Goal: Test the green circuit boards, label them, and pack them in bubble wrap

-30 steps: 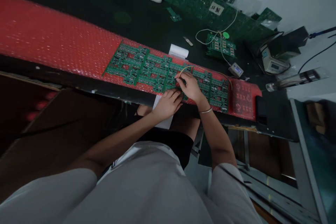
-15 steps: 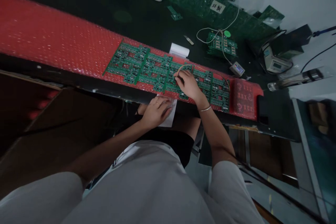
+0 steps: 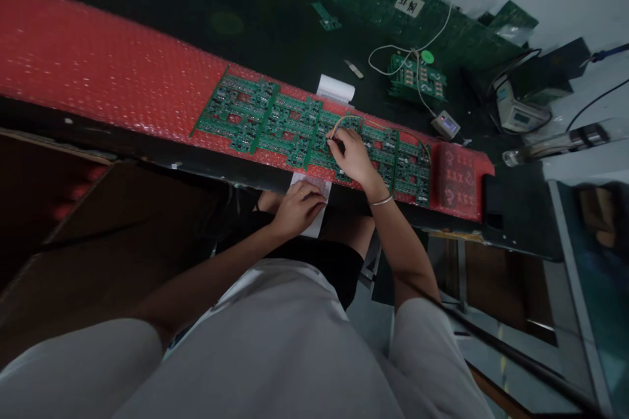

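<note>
A row of joined green circuit boards (image 3: 287,134) lies on red bubble wrap (image 3: 98,46). Over the middle of the row, my right hand (image 3: 351,157) is closed, thumb and fingers pinching the end of a thin yellowish cable (image 3: 378,124) against a board. The plug under those fingertips is hidden. My left hand (image 3: 296,208) rests below the table's front edge, over a white paper strip (image 3: 312,228) that hangs there. Its fingers are bent, with thumb and fingertips drawn together at the strip's right side; anything small between them is too dim to make out.
Behind the boards sits a white paper roll (image 3: 337,88), with a small knife (image 3: 354,69) near it. A small device with a screen (image 3: 446,124) stands right of a board stack (image 3: 417,78). Bubble-wrapped boards (image 3: 457,177) lie at the right end.
My left hand's fingers have lifted and bent, from lying flatter on the paper strip to thumb and fingertips close together. My right hand stays at nearly the same spot on the board.
</note>
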The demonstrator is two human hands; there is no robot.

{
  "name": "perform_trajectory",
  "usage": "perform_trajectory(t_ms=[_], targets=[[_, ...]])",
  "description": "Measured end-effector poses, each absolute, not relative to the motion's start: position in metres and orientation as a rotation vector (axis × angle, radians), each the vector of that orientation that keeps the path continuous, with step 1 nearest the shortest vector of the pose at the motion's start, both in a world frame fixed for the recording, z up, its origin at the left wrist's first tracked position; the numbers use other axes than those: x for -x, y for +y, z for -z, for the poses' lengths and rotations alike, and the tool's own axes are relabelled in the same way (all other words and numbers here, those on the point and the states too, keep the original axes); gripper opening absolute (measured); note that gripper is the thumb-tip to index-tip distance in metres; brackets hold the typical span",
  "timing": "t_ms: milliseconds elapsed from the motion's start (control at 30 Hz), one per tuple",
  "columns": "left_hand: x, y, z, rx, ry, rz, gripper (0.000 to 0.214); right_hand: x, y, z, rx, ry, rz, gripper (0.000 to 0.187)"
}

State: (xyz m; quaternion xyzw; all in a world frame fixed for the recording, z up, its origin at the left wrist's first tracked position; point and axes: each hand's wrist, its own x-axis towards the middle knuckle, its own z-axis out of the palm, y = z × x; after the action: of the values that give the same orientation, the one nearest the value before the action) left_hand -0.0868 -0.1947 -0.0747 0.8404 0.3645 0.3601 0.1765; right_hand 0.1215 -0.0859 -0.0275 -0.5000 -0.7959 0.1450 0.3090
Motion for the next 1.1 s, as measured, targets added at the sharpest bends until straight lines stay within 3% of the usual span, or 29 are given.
perform_trajectory(t_ms=[433,600,833,1100], targets=[[0.089,-0.200,0.060,-2.439,1.000,-1.088,0.018,-0.117,-0.087,0.031,1.326,-2.075,-0.378,0.022],[0.101,-0.134,0.015,-2.255,1.101,-1.110,0.020,-0.129,-0.088,0.024,1.278,-1.859,-0.373,0.024],[0.082,-0.003,0.001,-2.476,0.804,-0.660,0.018,-0.145,-0.081,0.037,1.357,-1.672,-0.414,0.026],[0.065,0.039,0.012,-2.692,0.721,-0.354,0.021,-0.144,-0.082,0.043,1.374,-1.647,-0.395,0.023]])
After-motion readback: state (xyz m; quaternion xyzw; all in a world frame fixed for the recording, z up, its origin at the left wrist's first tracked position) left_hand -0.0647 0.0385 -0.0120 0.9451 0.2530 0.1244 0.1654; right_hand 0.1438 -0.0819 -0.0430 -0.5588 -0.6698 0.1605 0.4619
